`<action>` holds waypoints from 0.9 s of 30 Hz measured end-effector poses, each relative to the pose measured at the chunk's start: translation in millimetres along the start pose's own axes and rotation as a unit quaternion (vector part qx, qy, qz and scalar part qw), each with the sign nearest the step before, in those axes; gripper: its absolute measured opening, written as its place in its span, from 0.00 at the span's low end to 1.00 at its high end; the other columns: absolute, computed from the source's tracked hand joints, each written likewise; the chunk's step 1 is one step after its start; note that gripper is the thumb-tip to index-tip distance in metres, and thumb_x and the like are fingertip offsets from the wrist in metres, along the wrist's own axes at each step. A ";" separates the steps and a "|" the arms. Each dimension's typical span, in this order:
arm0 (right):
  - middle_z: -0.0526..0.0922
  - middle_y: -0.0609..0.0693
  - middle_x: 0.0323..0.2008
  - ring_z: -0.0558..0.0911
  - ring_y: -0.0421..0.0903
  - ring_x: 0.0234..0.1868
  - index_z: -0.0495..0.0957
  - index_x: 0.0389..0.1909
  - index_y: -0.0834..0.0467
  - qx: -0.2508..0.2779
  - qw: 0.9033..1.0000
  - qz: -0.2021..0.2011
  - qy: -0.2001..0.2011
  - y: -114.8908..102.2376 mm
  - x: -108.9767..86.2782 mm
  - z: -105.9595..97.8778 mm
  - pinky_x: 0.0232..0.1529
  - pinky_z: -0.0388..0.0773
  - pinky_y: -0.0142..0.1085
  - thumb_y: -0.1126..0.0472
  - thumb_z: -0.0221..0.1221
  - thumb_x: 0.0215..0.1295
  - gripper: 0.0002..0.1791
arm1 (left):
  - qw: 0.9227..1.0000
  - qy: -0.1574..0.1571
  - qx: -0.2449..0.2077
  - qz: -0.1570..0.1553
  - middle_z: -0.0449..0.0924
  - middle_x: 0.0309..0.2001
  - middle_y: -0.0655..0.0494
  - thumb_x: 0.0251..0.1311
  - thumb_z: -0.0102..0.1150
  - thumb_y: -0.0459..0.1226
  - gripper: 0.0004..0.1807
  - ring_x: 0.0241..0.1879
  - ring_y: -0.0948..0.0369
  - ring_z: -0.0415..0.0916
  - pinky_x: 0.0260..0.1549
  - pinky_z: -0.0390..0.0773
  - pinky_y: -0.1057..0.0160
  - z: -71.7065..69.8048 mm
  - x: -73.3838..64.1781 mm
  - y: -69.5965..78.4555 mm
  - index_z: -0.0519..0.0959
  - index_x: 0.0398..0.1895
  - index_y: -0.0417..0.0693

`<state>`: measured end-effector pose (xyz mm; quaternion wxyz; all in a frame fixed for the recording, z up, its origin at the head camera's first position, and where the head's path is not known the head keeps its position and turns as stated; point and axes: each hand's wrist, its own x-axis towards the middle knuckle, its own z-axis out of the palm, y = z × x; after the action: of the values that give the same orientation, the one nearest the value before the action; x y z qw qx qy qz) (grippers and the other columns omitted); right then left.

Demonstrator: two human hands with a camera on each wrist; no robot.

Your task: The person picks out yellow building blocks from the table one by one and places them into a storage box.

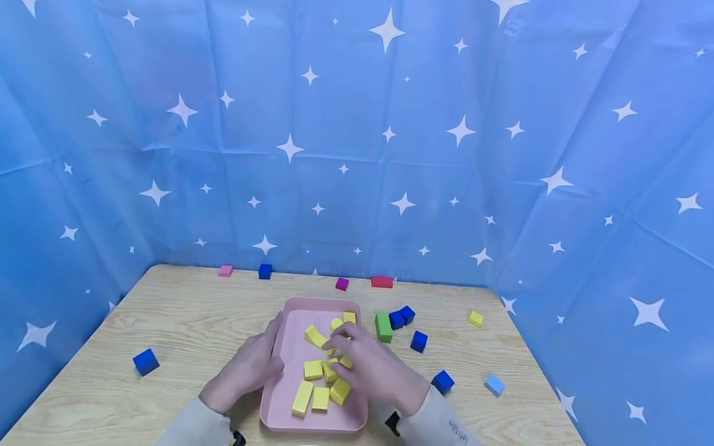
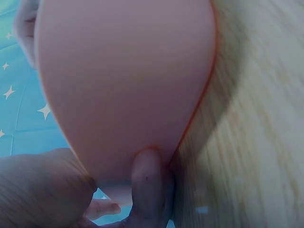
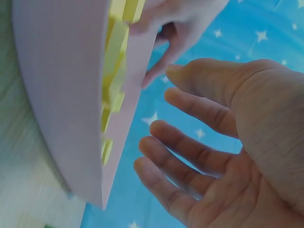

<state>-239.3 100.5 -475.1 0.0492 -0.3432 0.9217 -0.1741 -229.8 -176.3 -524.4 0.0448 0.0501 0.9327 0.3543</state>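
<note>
My left hand [image 1: 251,365] grips the left wall of a pink tray [image 1: 291,356], its thumb over the rim. In the left wrist view its fingers [image 2: 148,183] press against the tray's outer side. Several yellow blocks lie scattered in the tray, among them a long one [image 1: 302,398] near the front and a curved one [image 1: 315,336] further back. Over the tray's right side hovers my right hand [image 1: 374,365], hiding some of the blocks. Its fingers are spread and loosely bent with nothing held, as the right wrist view shows.
Right of the tray lie a green block [image 1: 383,327], several dark blue cubes [image 1: 419,341], a light blue block [image 1: 494,384] and a yellow block [image 1: 476,318]. A blue cube [image 1: 146,362] sits at the left. Pink, blue, purple and red blocks [image 1: 382,282] line the back edge before the starry curtain.
</note>
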 end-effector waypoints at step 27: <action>0.85 0.60 0.66 0.89 0.61 0.66 0.88 0.69 0.57 0.023 0.980 0.126 0.152 111.3 -8.0 -29.8 0.66 0.91 0.58 0.61 0.71 0.83 0.19 | 1.000 -0.003 -0.002 -0.012 0.77 0.80 0.26 0.63 0.67 0.25 0.57 0.60 0.50 0.87 0.67 0.89 0.42 1.7 0.8 1.5 0.51 0.95 0.33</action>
<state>-308.0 192.6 -486.9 -0.0622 -0.1927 0.9500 -0.2375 -230.2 -174.0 -524.7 0.0519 0.0399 0.9324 0.3553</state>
